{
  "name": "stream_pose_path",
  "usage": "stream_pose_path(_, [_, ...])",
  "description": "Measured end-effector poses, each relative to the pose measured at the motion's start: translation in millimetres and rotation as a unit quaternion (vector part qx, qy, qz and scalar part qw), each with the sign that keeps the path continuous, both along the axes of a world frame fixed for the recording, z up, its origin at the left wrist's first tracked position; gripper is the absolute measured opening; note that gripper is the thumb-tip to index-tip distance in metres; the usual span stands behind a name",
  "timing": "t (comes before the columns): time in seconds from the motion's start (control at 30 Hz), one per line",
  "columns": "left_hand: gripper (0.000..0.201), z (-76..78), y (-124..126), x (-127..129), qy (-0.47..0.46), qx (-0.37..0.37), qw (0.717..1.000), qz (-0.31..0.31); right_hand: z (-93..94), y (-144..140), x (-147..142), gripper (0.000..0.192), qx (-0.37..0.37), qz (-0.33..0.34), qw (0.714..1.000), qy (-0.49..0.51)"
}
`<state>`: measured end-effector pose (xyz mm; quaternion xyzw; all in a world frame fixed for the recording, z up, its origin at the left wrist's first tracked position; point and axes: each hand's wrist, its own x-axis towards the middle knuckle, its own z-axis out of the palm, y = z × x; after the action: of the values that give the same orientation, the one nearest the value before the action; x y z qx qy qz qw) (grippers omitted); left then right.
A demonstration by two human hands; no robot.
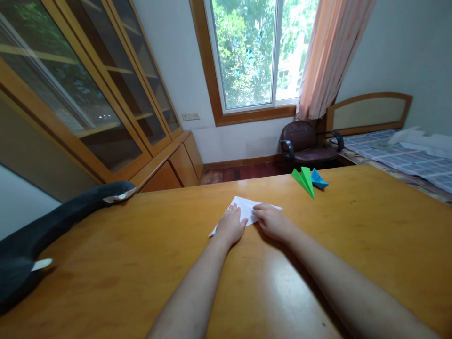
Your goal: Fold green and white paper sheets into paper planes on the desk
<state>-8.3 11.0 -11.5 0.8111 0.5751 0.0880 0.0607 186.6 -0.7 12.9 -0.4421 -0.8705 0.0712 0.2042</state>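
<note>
Both hands flat on the white paper (243, 207), mid-table (141, 263): left hand (230, 227) palm-down on its left part, right hand (272, 220) pressing its right edge, fingers together, nothing gripped. Green paper plane (305, 181) and blue folded paper (318, 179) touch each other near the far edge, well apart from the hands; black plush toy (42, 226) at the left edge.
</note>
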Motion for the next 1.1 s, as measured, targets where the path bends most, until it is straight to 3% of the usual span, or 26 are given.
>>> stream_pose_path(0.1, [0.057, 3.5, 0.7, -2.2, -0.009, -0.005, 0.999, -0.046, -12.2, 2.1, -5.7, 0.029, 0.001, 0.056, 0.998, 0.019])
stream_pose_path(0.2, [0.053, 6.3, -1.3, -0.9, -0.020, 0.004, 0.997, -0.069, -19.4, 5.0, -3.8, 0.032, -0.005, 0.059, 0.998, 0.024])
stream_pose_path(0.37, [0.048, 8.5, -16.9, 18.0, -0.019, 0.027, 0.996, -0.088, -22.3, 8.1, -1.4, 0.043, -0.041, -0.012, 0.999, -0.020])
stream_pose_path(0.53, [0.061, 11.5, -32.0, 35.3, -0.011, -0.051, 0.992, -0.111, -21.1, 9.6, -1.6, 0.051, -0.092, -0.069, 0.991, -0.064])
stream_pose_path(0.73, [0.065, 13.6, -35.2, 35.5, 0.007, -0.063, 0.995, -0.076, -19.1, 10.1, -1.6, 0.057, -0.113, -0.069, 0.989, -0.073])
stream_pose_path(1.1, [0.068, 22.0, -28.1, 11.7, 0.068, -0.056, 0.993, 0.079, -17.4, 8.3, -0.8, 0.058, -0.103, -0.069, 0.989, -0.085])
